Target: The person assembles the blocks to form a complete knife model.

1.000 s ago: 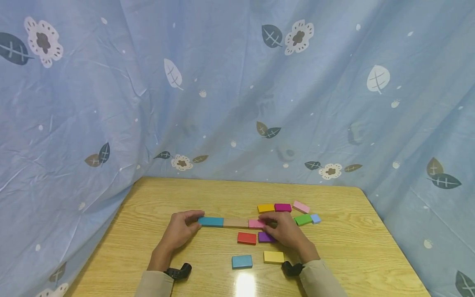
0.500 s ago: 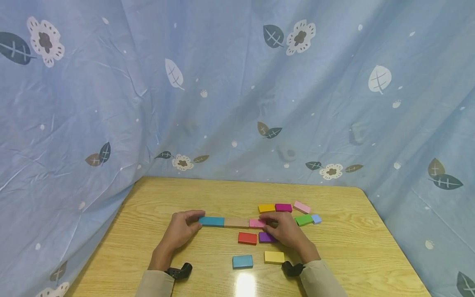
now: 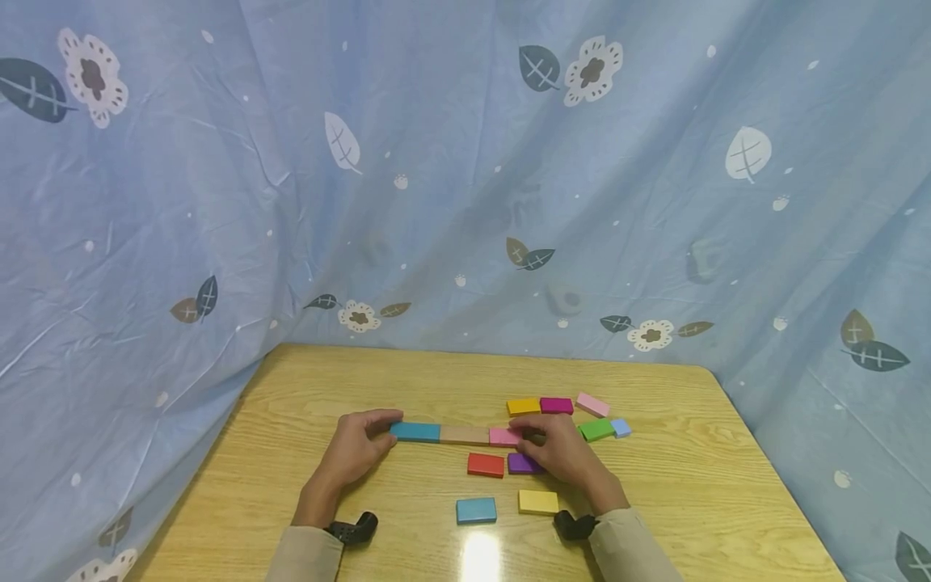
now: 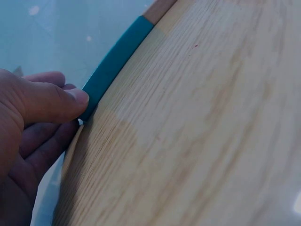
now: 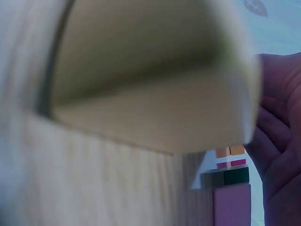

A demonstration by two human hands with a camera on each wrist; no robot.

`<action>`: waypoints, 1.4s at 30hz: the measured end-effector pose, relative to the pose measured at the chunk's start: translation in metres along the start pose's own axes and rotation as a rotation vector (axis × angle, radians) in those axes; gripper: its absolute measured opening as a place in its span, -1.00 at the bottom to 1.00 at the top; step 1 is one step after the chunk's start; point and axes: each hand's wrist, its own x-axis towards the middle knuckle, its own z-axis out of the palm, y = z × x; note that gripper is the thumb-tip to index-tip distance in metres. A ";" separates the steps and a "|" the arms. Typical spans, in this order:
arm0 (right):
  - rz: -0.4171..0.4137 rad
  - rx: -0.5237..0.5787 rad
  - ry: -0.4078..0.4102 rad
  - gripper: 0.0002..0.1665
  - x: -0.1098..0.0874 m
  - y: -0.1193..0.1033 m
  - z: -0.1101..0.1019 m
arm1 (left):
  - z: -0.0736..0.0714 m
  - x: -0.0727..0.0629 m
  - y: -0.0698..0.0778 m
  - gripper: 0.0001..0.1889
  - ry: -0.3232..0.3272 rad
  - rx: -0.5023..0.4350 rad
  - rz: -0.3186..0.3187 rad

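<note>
A teal block (image 3: 418,432), a tan block (image 3: 464,436) and a pink block (image 3: 503,437) form a straight end-to-end row on the wooden table. My left hand (image 3: 358,446) pinches the teal block's left end between thumb and fingers. In the left wrist view, its thumb (image 4: 70,100) lies against that teal block (image 4: 115,66). At the row's other end, my right hand (image 3: 558,449) holds the pink block between thumb and index finger, covering its right end. The right wrist view shows only part of the right hand (image 5: 284,136) at the edge, with its fingertips hidden.
In front of the row lie red (image 3: 485,465), purple (image 3: 522,463), blue (image 3: 476,511) and yellow (image 3: 538,502) blocks. Behind my right hand are orange (image 3: 524,406), magenta (image 3: 556,406), light pink (image 3: 592,405), green (image 3: 596,429) and light blue (image 3: 621,428) blocks. A curtain (image 3: 436,202) hangs behind.
</note>
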 end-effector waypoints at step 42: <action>0.186 -0.075 0.163 -0.51 -0.047 0.048 -0.067 | 0.000 -0.001 0.001 -0.54 0.008 -0.019 -0.019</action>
